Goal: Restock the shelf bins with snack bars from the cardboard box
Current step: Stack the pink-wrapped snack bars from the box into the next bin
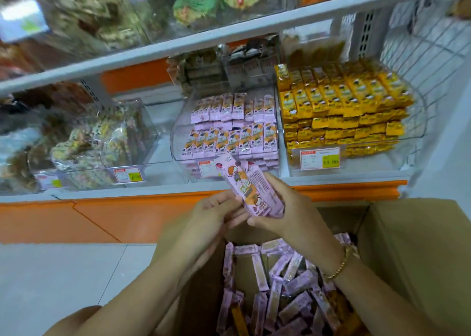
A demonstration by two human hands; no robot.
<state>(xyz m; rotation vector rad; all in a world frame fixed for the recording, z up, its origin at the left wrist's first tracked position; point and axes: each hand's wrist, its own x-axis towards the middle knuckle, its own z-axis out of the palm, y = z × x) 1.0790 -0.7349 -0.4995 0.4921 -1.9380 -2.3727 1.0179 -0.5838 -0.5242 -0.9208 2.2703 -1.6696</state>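
Both hands hold a small stack of pink snack bars (251, 189) above the open cardboard box (407, 246). My right hand (288, 208) cups the stack from the right and below, fingers curled round it. My left hand (216, 212) pinches its lower left edge. The box holds several more pink bars (280, 284) lying loose. Just beyond the stack, the clear middle shelf bin (178, 136) shows rows of the same pink bars (234, 136) standing upright.
A clear bin of yellow bars (344, 106) stands to the right of the pink bin, and a bin of bagged snacks (102, 142) to the left. Price tags (319, 158) hang on the bin fronts. An orange shelf base (76, 221) meets the white floor (63, 279).
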